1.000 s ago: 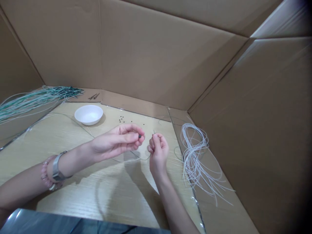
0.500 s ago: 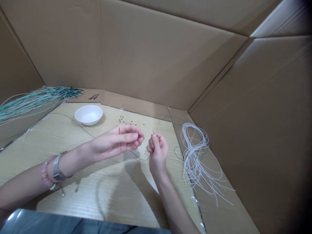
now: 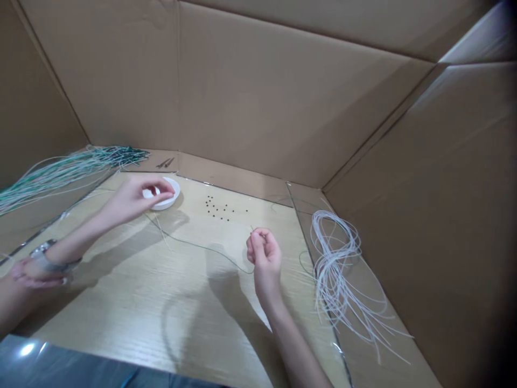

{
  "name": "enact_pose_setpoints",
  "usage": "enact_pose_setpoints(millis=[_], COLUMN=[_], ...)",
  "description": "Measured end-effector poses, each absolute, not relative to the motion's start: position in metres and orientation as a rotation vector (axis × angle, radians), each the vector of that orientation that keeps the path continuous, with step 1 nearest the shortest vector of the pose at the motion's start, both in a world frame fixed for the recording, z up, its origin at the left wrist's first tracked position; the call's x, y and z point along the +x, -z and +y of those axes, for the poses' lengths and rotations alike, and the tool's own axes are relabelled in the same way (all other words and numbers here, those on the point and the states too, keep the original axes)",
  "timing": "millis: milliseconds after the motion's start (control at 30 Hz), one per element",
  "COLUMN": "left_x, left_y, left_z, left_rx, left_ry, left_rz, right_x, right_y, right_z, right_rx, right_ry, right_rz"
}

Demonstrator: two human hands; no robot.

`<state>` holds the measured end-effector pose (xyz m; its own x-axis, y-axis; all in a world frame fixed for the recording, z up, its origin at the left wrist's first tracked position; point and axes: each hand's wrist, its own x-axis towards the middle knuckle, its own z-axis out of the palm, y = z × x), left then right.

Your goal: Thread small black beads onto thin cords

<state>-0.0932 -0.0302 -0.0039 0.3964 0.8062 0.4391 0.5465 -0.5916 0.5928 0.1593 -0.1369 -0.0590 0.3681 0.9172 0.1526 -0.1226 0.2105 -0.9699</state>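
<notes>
Bowl (image 3: pixel 176 189), white, partly behind the left hand (image 3: pixel 132 199), contents unclear.

Left hand (image 3: pixel 139 196): one
Right hand (image 3: pixel 258 242): one
Green cord (image 3: pixel 202 246): at least one
White bowl (image 3: pixel 176 189): one
Tiny dark pieces (image 3: pixel 217 209): more than ten, exact count unclear
White strand bundle (image 3: pixel 324 264): one
Green-and-white bundle (image 3: pixel 81 164): one
Slim tools (image 3: pixel 169 162): at least two
Wristband (image 3: pixel 50 262): one

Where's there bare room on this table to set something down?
The widest patch of tabletop lies between the green cord and the near edge, left of your right forearm. A narrower one separates that cord from the dark beads. It's crowded around the white bowl, by your left hand, and at the white cord bundle.
</notes>
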Motion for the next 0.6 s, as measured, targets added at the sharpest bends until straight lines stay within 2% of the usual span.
enact_pose_setpoints(millis=[200,433,600], left_x=[-0.057,-0.036,-0.045], left_y=[0.063,0.101,0.095], left_z=[-0.032,-0.001,-0.004], left_rx=[2.703,2.656,2.599], left_ry=[-0.554,-0.553,-0.624], left_rz=[0.921,0.92,0.916], right_x=[0.157,0.157,0.157], right_y=[0.063,0.069,0.071], right_z=[-0.133,-0.129,-0.127], right_rx=[-1.165,-1.199,-1.214], right_ry=[-0.879,-0.871,-0.876], right_rz=[-0.956,-0.977,-0.976])
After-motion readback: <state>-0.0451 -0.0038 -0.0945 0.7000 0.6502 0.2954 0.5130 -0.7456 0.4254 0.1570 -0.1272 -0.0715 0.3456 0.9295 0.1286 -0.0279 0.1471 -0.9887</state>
